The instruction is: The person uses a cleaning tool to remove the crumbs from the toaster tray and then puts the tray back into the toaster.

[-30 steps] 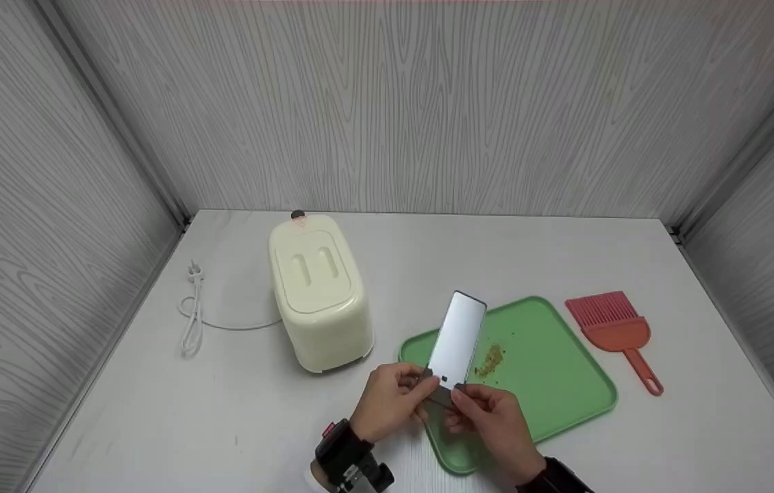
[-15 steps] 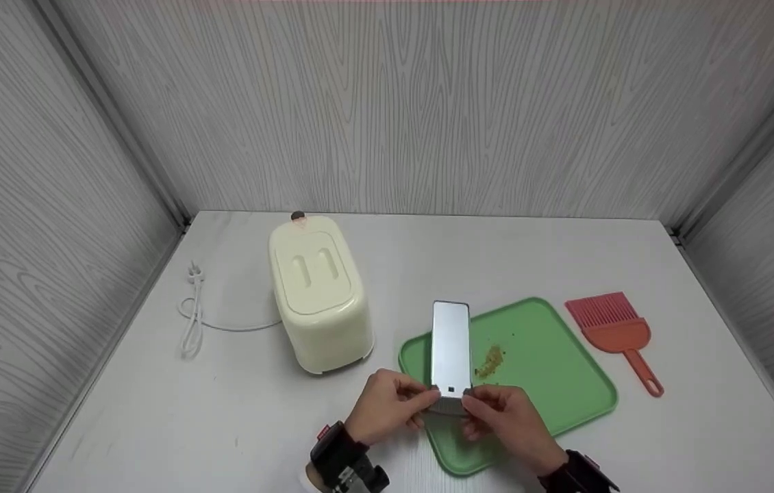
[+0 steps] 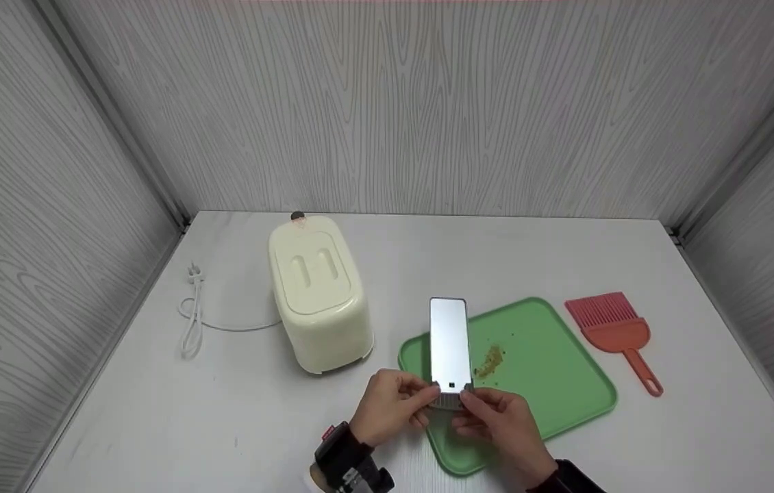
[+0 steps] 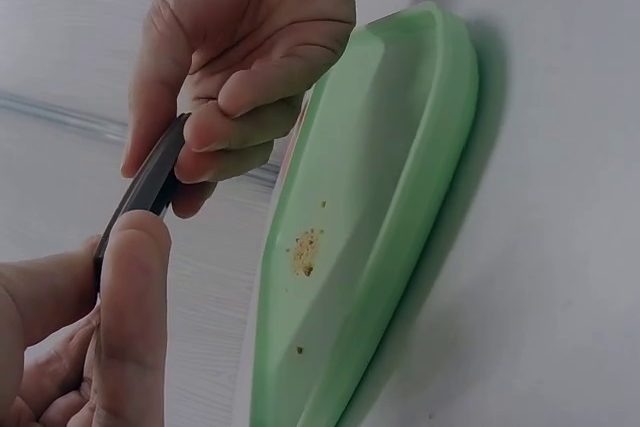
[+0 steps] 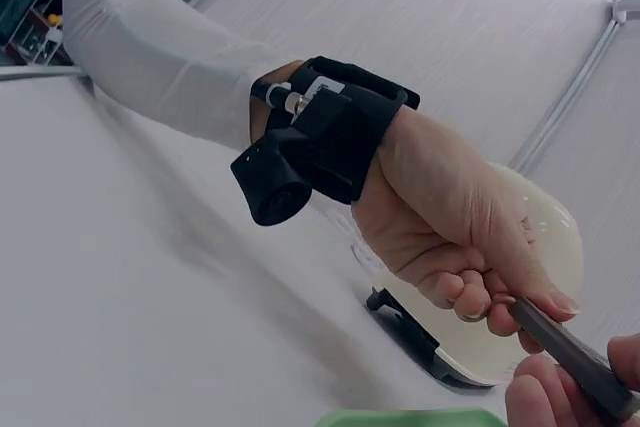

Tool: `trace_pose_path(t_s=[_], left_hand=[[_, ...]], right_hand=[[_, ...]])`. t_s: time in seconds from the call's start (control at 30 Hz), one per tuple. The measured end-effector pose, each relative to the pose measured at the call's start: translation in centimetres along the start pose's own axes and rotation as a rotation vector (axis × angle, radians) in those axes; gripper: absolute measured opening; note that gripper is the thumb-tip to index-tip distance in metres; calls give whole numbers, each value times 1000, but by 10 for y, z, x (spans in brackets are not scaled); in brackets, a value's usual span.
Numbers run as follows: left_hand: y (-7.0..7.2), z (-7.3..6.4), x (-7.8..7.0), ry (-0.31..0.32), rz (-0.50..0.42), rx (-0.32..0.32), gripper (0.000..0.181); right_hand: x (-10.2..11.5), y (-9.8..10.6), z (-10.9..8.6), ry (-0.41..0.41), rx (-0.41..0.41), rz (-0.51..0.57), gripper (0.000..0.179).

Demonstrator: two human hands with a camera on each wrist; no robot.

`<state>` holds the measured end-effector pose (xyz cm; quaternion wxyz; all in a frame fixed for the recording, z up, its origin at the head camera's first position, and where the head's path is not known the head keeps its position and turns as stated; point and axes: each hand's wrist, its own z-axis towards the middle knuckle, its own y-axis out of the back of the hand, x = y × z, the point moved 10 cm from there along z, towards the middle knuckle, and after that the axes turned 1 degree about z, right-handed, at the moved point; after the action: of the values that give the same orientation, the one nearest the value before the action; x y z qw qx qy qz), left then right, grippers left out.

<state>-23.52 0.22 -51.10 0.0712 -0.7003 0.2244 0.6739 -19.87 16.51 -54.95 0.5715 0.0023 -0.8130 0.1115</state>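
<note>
My left hand (image 3: pixel 390 405) and right hand (image 3: pixel 509 428) pinch the near, dark grey end of a flat crumb tray (image 3: pixel 449 342), one at each corner. Its long panel is shiny metal with a small dark square hole near the grip. It points away from me and overlaps the left part of a green tray (image 3: pixel 551 370) in the head view. From the side, in the left wrist view, only the dark edge of the crumb tray (image 4: pixel 152 182) shows between the fingers, above the green tray's level. Brown crumbs (image 3: pixel 492 361) lie on the green tray.
A cream toaster (image 3: pixel 318 294) with a lid on top stands left of the green tray. Its white cord and plug (image 3: pixel 195 274) lie farther left. To the right is a brush with red bristles and an orange handle (image 3: pixel 623 335). Wood-patterned panels enclose the white table.
The crumb tray has swung from a rightward slant to pointing straight away, then risen slightly in the head view. Both hands keep their grip; the crumbs and toaster have not moved.
</note>
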Motion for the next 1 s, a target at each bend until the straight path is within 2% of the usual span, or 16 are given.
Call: trace_pose_path(t_s=[0.2, 0.3, 0.53, 0.6, 0.77, 0.87, 1.0], left_hand=[[2, 1, -1, -18, 19, -8, 22], [6, 0, -3, -40, 67, -20, 22], [33, -7, -19, -110, 248, -94, 31], [43, -11, -29, -150, 306, -127, 33], [71, -27, -57, -276, 444, -263, 23], [84, -37, -75, -375, 497, -338, 18], [97, -49, -94, -508, 565, -402, 21]], right_hand=[[2, -4, 1, 6, 7, -3, 40], [2, -4, 0, 7, 27, -11, 40], [0, -9, -3, -3, 58, -15, 39], [-2, -11, -5, -13, 68, -20, 37], [-7, -22, -8, -22, 108, -30, 32], [-9, -30, -11, -21, 148, -19, 29], [-12, -41, -15, -8, 211, -20, 26]])
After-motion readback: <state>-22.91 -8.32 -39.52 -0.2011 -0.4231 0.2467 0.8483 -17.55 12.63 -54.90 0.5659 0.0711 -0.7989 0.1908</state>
